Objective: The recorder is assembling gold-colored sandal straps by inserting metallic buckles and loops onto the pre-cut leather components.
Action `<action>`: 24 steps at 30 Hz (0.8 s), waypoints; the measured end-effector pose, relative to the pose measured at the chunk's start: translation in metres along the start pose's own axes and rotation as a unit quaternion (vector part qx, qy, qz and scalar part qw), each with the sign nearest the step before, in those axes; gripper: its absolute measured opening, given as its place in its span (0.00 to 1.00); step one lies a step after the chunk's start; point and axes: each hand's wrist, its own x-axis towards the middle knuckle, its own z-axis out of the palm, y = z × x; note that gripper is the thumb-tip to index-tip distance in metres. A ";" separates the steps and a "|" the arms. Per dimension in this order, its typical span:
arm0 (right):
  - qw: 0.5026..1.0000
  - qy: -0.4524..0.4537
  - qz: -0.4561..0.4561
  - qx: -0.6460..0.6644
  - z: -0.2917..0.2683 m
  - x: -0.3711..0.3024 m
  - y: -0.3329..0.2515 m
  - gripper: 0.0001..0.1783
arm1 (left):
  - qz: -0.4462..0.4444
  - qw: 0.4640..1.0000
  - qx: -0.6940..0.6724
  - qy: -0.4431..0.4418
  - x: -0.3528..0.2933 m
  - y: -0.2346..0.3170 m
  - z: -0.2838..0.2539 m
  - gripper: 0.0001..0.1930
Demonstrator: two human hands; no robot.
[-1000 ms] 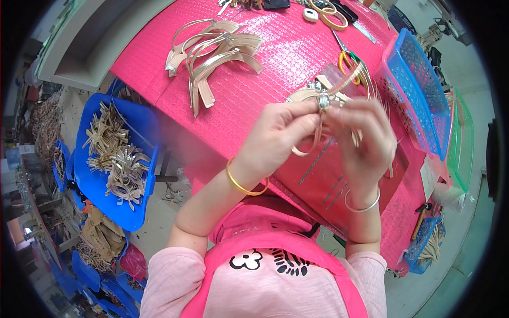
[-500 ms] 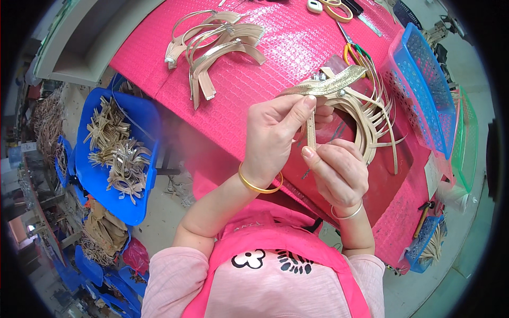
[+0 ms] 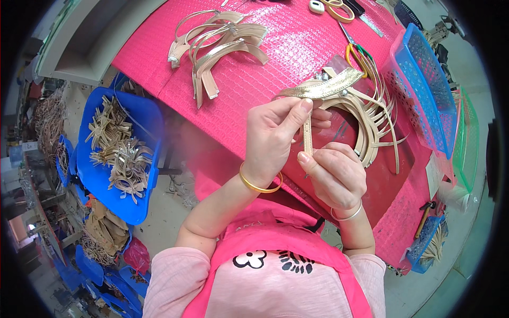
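Note:
My left hand [image 3: 273, 132] pinches a gold strap piece between thumb and fingers. Its broad shiny gold band [image 3: 331, 86] curves up and to the right above the thumb. A narrow stitched strap [image 3: 307, 135] runs down from there to my right hand [image 3: 339, 172], whose thumb and finger are closed on its lower end. Behind the hands, a ring-like bunch of pale gold straps [image 3: 366, 130], with loose ends fanning right, lies on a dark red board [image 3: 389, 183]. Several more gold and beige strap pieces [image 3: 230, 49] lie at the table's far left.
Scissors [image 3: 356, 50] and tape rolls [image 3: 339, 10] lie at the back of the pink-covered table [image 3: 286, 47]. Blue and pink perforated baskets [image 3: 424, 79] stand right. A blue bin [image 3: 135, 209] of strap pieces sits left, below the table edge. A hammer [image 3: 423, 218] lies at lower right.
The broad gold band has tilted slightly and now catches more light. My right hand has shifted a little to the left and down; both hands keep their grip on the strap.

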 end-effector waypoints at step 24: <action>0.654 0.178 0.458 0.575 0.023 0.016 0.015 0.08 | 0.092 0.966 0.236 0.053 -0.007 0.008 -0.022 0.13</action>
